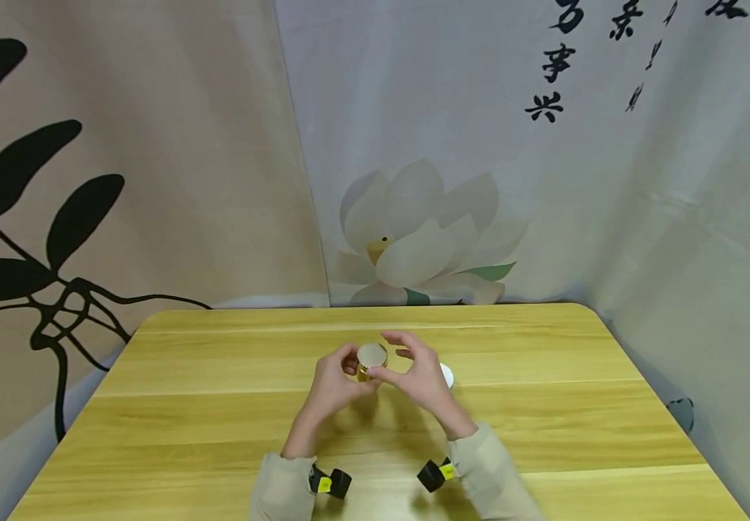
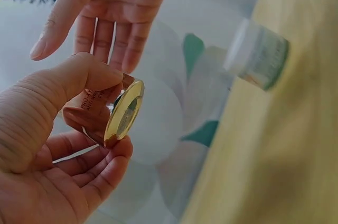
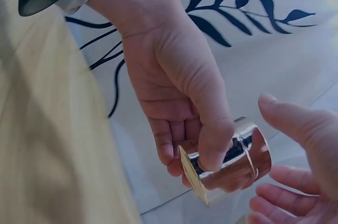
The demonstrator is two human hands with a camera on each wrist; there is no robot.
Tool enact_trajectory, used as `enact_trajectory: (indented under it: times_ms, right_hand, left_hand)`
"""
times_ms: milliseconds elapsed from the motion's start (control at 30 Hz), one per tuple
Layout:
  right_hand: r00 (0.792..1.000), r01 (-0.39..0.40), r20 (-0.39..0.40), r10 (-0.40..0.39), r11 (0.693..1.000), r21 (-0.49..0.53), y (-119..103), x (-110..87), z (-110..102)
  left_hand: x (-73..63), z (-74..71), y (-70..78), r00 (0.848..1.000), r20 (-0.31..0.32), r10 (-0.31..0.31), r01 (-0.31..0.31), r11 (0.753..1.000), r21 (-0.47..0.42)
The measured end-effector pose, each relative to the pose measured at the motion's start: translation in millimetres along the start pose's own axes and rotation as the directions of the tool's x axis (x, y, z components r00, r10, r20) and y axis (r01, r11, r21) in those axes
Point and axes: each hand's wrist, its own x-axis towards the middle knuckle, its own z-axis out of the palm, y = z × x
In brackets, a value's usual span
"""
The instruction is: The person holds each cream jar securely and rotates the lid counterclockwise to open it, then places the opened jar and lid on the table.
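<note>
My left hand (image 1: pixel 338 378) holds a shiny gold cosmetic jar (image 1: pixel 372 354) above the table, its pale round top facing up in the head view. In the left wrist view the thumb and fingertips grip the jar (image 2: pixel 91 112) on opposite sides; dark lettering shows on its side, and its gold-rimmed round end is turned toward the camera. My right hand (image 1: pixel 422 375) is close beside the jar with thumb and fingers spread. The right wrist view shows the right hand (image 3: pixel 311 166) with its thumb and fingers apart around the jar's far end, not gripping it.
A small white jar (image 2: pixel 259 55) with a green-edged label stands on the wooden table (image 1: pixel 218 427); in the head view the right hand partly hides it. Printed cloth (image 1: pixel 218 181) hangs behind the table. Each wrist wears a black camera (image 1: pixel 340 483).
</note>
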Motion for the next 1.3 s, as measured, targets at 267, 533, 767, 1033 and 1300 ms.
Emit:
enact_trajectory:
  times_ms: [267, 533, 767, 1033, 1300]
  right_hand:
    - [1.0, -0.001, -0.018, 0.001, 1.0, 0.019, -22, 5.8, -16]
    - [0.999, -0.002, -0.054, 0.003, 1.0, 0.02, -73, 6.1, -33]
    - [0.995, -0.017, -0.096, 0.021, 0.999, 0.034, -77, 5.5, -41]
    - [0.997, 0.045, -0.07, -0.043, 0.998, 0.039, -74, 6.4, -51]
    - [0.996, 0.084, -0.034, -0.083, 0.996, 0.031, -69, 7.0, -57]
  left_hand:
    - [2.5, -6.7, 46.4, 1.0, 0.001, 0.03, -0.03, 0.998, -0.063]
    - [2.7, -10.3, 93.0, 0.998, -0.013, 0.067, -0.068, 0.994, -0.083]
    - [4.8, -5.2, 103.9, 0.995, -0.015, 0.096, -0.097, 0.992, -0.081]
    - [11.2, 5.5, 90.1, 0.991, -0.011, 0.134, -0.135, 0.986, -0.096]
    - [15.9, 12.5, 70.5, 0.984, 0.001, 0.179, -0.178, 0.979, -0.102]
